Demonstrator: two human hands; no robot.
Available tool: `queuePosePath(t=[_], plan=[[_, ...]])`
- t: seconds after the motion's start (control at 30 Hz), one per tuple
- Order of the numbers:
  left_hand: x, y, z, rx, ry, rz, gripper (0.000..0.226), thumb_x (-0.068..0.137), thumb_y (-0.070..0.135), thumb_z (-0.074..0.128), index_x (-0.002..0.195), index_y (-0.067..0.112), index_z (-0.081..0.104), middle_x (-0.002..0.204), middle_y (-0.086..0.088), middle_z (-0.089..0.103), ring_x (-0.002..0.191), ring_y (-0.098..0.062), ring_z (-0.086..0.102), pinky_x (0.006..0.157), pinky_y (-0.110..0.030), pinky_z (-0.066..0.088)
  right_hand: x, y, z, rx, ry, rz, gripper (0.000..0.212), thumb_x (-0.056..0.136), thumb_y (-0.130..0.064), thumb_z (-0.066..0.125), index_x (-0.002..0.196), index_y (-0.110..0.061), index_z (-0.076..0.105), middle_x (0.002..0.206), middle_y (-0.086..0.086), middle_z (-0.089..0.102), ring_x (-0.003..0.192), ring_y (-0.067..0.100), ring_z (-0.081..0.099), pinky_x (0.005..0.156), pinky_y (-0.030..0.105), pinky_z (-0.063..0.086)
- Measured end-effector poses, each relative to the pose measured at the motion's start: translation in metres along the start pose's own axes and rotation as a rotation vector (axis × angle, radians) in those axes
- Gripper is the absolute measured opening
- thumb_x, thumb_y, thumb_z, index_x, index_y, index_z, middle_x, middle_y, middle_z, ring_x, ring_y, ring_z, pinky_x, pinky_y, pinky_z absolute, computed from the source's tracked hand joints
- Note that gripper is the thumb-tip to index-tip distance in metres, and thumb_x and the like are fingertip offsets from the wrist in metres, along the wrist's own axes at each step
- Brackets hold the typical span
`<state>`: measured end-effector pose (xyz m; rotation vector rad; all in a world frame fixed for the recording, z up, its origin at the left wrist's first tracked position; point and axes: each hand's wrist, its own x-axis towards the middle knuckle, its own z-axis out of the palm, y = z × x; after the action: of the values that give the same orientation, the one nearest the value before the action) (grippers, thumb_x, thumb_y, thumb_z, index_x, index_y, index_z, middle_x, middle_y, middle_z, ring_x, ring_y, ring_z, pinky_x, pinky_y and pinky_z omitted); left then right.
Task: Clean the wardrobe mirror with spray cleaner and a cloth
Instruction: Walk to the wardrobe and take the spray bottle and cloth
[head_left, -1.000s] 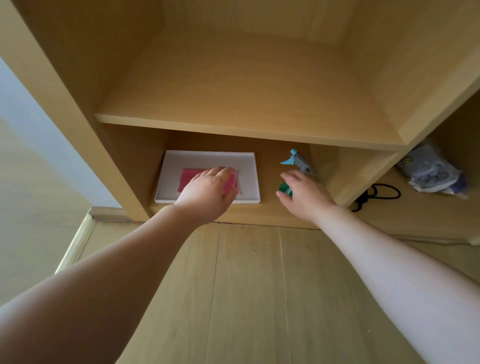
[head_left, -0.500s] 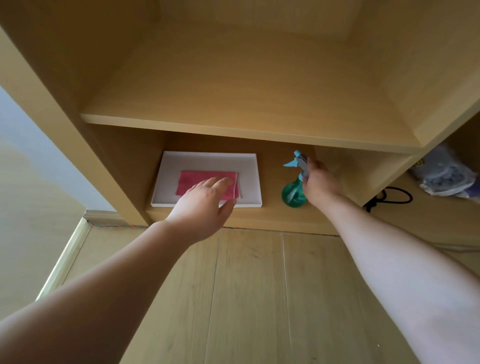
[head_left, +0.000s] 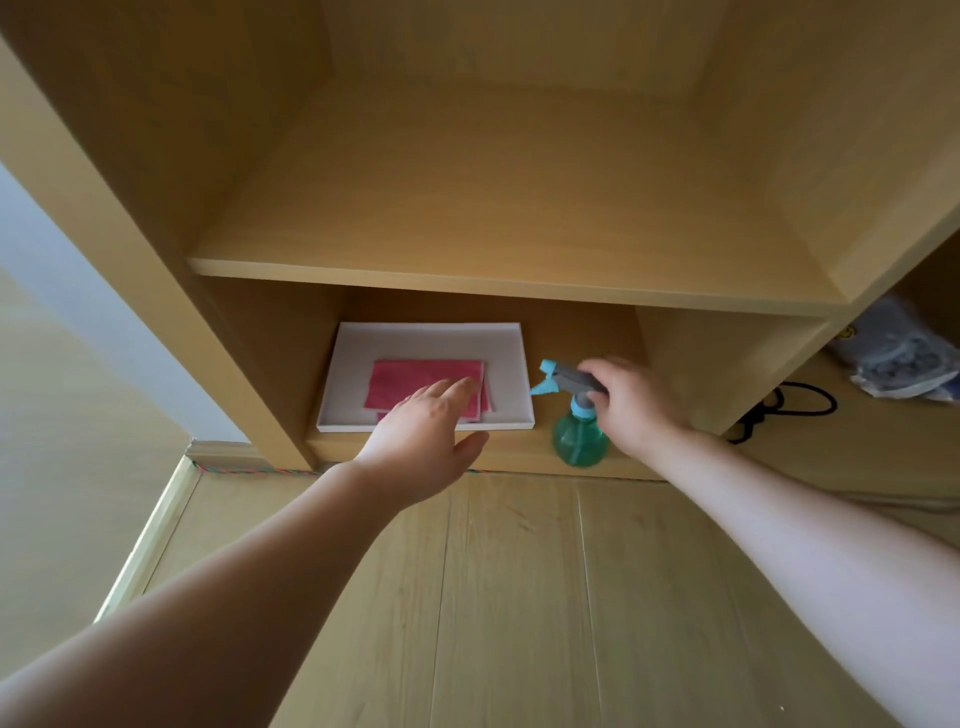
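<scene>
Pale wood-grain board forms the open shelving unit (head_left: 509, 291), and its lowest compartment holds two things side by side. On the left sits a shallow white rectangular tray (head_left: 506, 358) with a low raised rim, and inside it lies a pink cloth (head_left: 410, 382), folded flat into a neat rectangle with layered edges showing at its right side. Just right of the tray, outside it, stands the spray bottle (head_left: 579, 441): a round, translucent green body with a grey head and a light blue nozzle pointing left. The right hand (head_left: 636, 402) grips the bottle's head and neck with curled fingers. The left hand (head_left: 421, 441) reaches over the tray's near rim, fingers straight and slightly spread, fingertips above the cloth; whether they touch it cannot be told. In the neighbouring compartment to the right lie a looped black cable (head_left: 789, 405) and a crinkled plastic bag (head_left: 898, 353). Light plank flooring (head_left: 519, 597) runs below.
</scene>
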<state>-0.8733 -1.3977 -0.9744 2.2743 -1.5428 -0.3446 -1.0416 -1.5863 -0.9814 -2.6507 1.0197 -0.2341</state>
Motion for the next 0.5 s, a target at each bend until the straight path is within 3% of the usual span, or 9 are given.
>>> queuePosePath(t=[0.13, 0.37, 0.43, 0.5], plan=[[0.002, 0.002, -0.002, -0.047, -0.017, -0.035, 0.074, 0.088, 0.045, 0.062, 0.149, 0.023, 0.028, 0.149, 0.0, 0.043, 0.134, -0.021, 0.041, 0.106, -0.039, 0.041, -0.013, -0.025, -0.001, 0.154, -0.06, -0.104, 0.025, 0.09, -0.007, 0.057, 0.109, -0.02, 0.065, 0.105, -0.001, 0.065, 0.096, 0.023, 0.059, 0.079, 0.036, 0.048], [-0.005, -0.008, -0.011, -0.208, -0.007, -0.079, 0.08, 0.079, 0.042, 0.075, 0.146, 0.022, 0.036, 0.136, 0.004, 0.054, 0.12, -0.014, 0.053, 0.097, -0.028, 0.046, -0.021, -0.072, -0.006, 0.294, -0.147, -0.306, 0.024, 0.085, -0.001, 0.062, 0.101, -0.018, 0.068, 0.092, -0.003, 0.064, 0.085, 0.021, 0.058, 0.077, 0.04, 0.049], [-0.009, -0.01, -0.014, -0.251, -0.032, -0.063, 0.076, 0.078, 0.038, 0.077, 0.143, 0.022, 0.041, 0.13, 0.006, 0.058, 0.116, -0.013, 0.055, 0.098, -0.031, 0.048, -0.023, -0.083, -0.007, 0.297, -0.149, -0.368, 0.027, 0.085, 0.0, 0.061, 0.105, -0.017, 0.069, 0.093, -0.003, 0.064, 0.087, 0.02, 0.058, 0.077, 0.039, 0.049], [-0.013, -0.013, -0.018, -0.296, -0.033, -0.05, 0.063, 0.078, 0.034, 0.078, 0.134, 0.023, 0.051, 0.117, 0.009, 0.064, 0.103, -0.007, 0.06, 0.089, -0.027, 0.051, -0.023, -0.091, -0.009, 0.296, -0.155, -0.396, 0.031, 0.086, -0.001, 0.061, 0.111, -0.017, 0.068, 0.098, -0.002, 0.065, 0.091, 0.019, 0.058, 0.079, 0.039, 0.048]])
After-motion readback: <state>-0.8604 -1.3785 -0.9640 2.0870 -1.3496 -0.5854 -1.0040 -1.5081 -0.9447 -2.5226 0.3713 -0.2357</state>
